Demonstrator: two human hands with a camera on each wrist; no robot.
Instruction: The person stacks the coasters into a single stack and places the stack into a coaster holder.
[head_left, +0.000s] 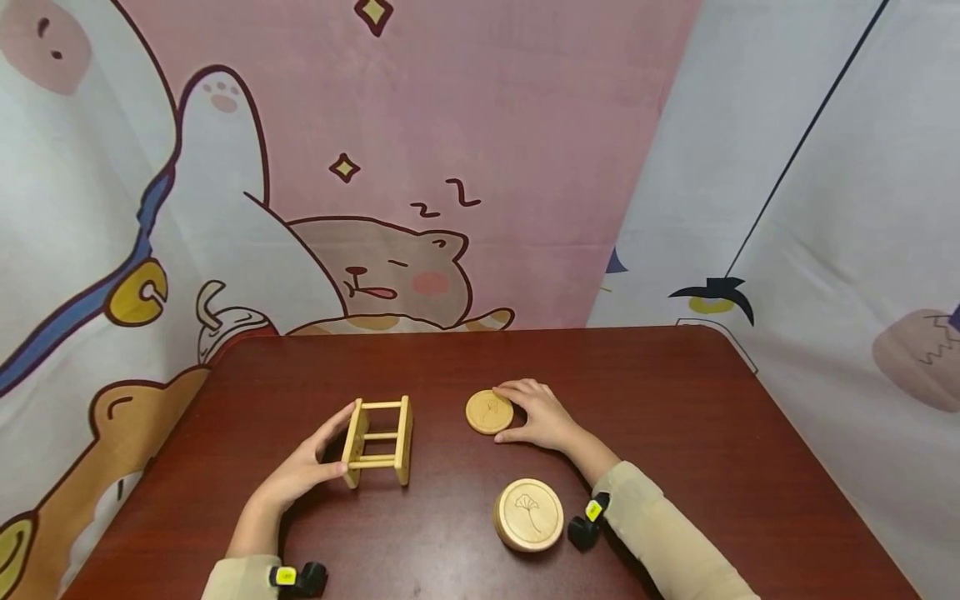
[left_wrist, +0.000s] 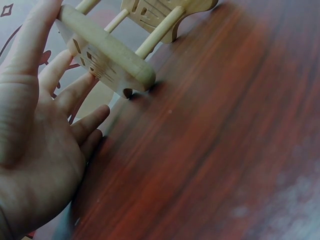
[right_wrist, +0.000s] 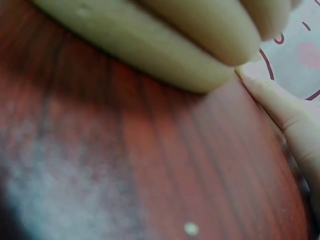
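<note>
My left hand [head_left: 303,467] holds the left side panel of a small pale wooden coaster rack [head_left: 402,442], thumb at its near end and index finger at its far end. In the left wrist view, slots cut into the panels of the rack [left_wrist: 107,47] show, and the lower fingers stay spread. To the right, my right hand [head_left: 542,419] grips the right edge of a round wooden coaster [head_left: 486,413] between thumb and fingers. Near that forearm stands a stack of coasters [head_left: 528,515], its top one carved with a ginkgo leaf. Blurred coaster edges [right_wrist: 165,65] fill the top of the right wrist view.
Everything stands on a dark red-brown wooden table [head_left: 442,550]. Its far edge meets a cartoon-printed cloth [head_left: 540,167]. Black wrist cameras [head_left: 583,532] sit at both cuffs, the right one close beside the coaster stack.
</note>
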